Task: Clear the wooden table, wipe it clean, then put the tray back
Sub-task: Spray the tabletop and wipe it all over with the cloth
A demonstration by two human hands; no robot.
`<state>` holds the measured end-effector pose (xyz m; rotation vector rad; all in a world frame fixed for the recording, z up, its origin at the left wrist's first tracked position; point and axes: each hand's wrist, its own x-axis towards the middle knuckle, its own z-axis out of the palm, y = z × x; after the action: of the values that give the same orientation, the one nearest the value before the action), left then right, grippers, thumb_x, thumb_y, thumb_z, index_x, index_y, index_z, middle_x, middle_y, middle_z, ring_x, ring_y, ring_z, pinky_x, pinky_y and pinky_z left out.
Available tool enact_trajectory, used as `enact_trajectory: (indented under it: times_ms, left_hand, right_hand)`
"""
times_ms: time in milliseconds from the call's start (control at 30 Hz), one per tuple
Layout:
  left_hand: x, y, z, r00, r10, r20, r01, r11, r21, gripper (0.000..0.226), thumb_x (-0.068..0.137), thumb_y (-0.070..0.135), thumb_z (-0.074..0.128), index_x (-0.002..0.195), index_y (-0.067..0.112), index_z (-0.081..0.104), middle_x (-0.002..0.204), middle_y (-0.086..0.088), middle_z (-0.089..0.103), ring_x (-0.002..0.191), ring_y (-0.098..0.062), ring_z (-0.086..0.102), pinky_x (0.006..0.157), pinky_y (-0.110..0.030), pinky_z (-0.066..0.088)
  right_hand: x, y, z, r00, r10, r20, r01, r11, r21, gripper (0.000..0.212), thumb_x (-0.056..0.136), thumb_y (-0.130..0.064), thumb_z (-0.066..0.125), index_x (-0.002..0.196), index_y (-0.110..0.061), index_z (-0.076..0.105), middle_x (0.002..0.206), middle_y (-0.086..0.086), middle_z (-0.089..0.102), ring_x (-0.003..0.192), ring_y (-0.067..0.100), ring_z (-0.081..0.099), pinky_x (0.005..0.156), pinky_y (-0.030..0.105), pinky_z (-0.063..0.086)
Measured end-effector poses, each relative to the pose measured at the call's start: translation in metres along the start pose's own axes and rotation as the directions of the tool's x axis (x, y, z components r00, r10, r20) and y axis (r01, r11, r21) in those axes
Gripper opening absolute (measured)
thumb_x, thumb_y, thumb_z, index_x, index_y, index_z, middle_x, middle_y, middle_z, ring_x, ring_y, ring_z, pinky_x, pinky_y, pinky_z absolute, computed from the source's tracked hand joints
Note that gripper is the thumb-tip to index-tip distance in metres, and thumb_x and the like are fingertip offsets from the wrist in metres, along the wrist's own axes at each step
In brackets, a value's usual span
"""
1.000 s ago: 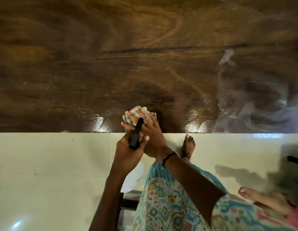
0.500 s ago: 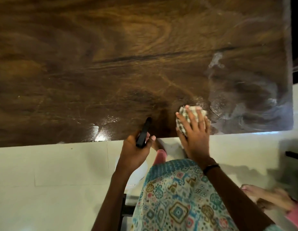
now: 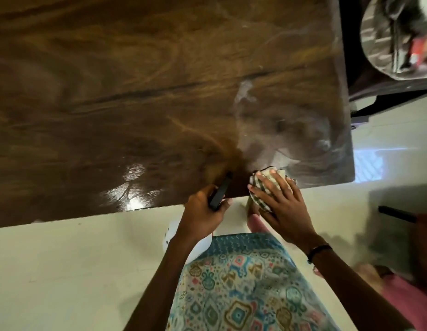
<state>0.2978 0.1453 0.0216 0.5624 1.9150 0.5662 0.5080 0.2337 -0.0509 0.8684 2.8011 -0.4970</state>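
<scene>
Dark, glossy wooden table with swirling grain fills most of the view, its near edge running across the middle and its right near corner showing pale, cloudy smears. At that near edge, close to the right corner, a bunched checked cloth in cream and dark stripes lies half on the wood and half hanging over the edge. The right hand presses down on it with fingers straight and spread, a dark band around its wrist. Just beside it to the left, the left hand curls its fingers round a slim black stick-shaped object, whose tip reaches over the table's edge; what the object is cannot be told. Below the hands hangs a patterned blue-green garment, over a pale tiled floor. Beyond the table's right edge stands a dark chair with a grey striped bundle on it.
</scene>
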Motion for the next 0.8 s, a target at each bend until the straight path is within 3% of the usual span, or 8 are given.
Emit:
enact_trajectory:
  times_ms: [133, 233, 367, 467, 633, 800]
  left_hand:
    - [0.001, 0.026, 0.043, 0.998, -0.013, 0.067, 0.010, 0.999, 0.038, 0.031, 0.072, 0.044, 0.066, 0.088, 0.018, 0.061, 0.080, -0.014, 0.069, 0.080, -0.037, 0.066, 0.074, -0.045, 0.054]
    - [0.002, 0.043, 0.072, 0.998, -0.005, 0.068, 0.001, 0.998, 0.061, 0.025, 0.075, 0.037, 0.068, 0.091, 0.018, 0.063, 0.092, -0.010, 0.071, 0.093, -0.032, 0.064, 0.081, -0.039, 0.052]
    - [0.004, 0.062, 0.102, 0.998, -0.030, 0.052, 0.026, 0.997, 0.073, 0.020, 0.080, 0.032, 0.069, 0.090, 0.017, 0.061, 0.094, -0.009, 0.071, 0.093, -0.031, 0.063, 0.078, -0.033, 0.048]
    - [0.005, 0.073, 0.117, 0.999, -0.042, 0.008, 0.041, 0.994, 0.100, 0.022, 0.083, 0.033, 0.066, 0.093, 0.013, 0.061, 0.094, -0.012, 0.069, 0.092, -0.032, 0.061, 0.070, -0.027, 0.041]
    - [0.009, 0.080, 0.122, 0.996, -0.087, -0.032, 0.090, 0.992, 0.088, 0.028, 0.082, 0.033, 0.067, 0.099, 0.011, 0.062, 0.096, -0.014, 0.067, 0.092, -0.033, 0.061, 0.075, -0.032, 0.046]
    - [0.013, 0.084, 0.109, 0.984, -0.144, -0.106, 0.150, 0.987, 0.053, 0.034, 0.083, 0.036, 0.065, 0.101, 0.007, 0.064, 0.098, -0.016, 0.068, 0.094, -0.031, 0.063, 0.072, -0.026, 0.041]
  right_hand:
    - [-0.016, 0.037, -0.006, 1.000, 0.020, 0.002, -0.020, 1.000, 0.007, 0.048, 0.099, -0.045, 0.030, 0.144, -0.032, 0.039, 0.153, 0.001, 0.035, 0.145, 0.028, 0.023, 0.117, 0.046, 0.019]
    - [-0.031, 0.066, -0.009, 0.976, 0.210, -0.060, -0.207, 0.977, 0.058, 0.048, 0.097, -0.042, 0.033, 0.144, -0.029, 0.037, 0.153, 0.005, 0.035, 0.146, 0.027, 0.019, 0.117, 0.043, 0.013]
    - [-0.043, 0.100, -0.019, 0.915, 0.399, -0.065, -0.383, 0.907, 0.176, 0.053, 0.095, -0.041, 0.033, 0.147, -0.035, 0.026, 0.158, -0.002, 0.022, 0.148, 0.021, 0.008, 0.115, 0.044, 0.015]
    - [-0.044, 0.113, -0.021, 0.919, 0.391, -0.047, -0.376, 0.907, 0.189, 0.052, 0.096, -0.043, 0.031, 0.147, -0.034, 0.029, 0.158, -0.004, 0.019, 0.149, 0.019, 0.005, 0.115, 0.045, 0.017]
    - [-0.040, 0.118, -0.023, 0.923, 0.382, -0.052, -0.363, 0.906, 0.219, 0.051, 0.097, -0.044, 0.031, 0.147, -0.031, 0.033, 0.159, -0.005, 0.018, 0.149, 0.018, 0.005, 0.115, 0.045, 0.017]
    - [-0.011, 0.116, -0.030, 0.905, 0.418, -0.083, -0.388, 0.890, 0.241, 0.053, 0.097, -0.045, 0.031, 0.148, -0.030, 0.030, 0.160, -0.001, 0.019, 0.149, 0.022, 0.005, 0.116, 0.047, 0.012]
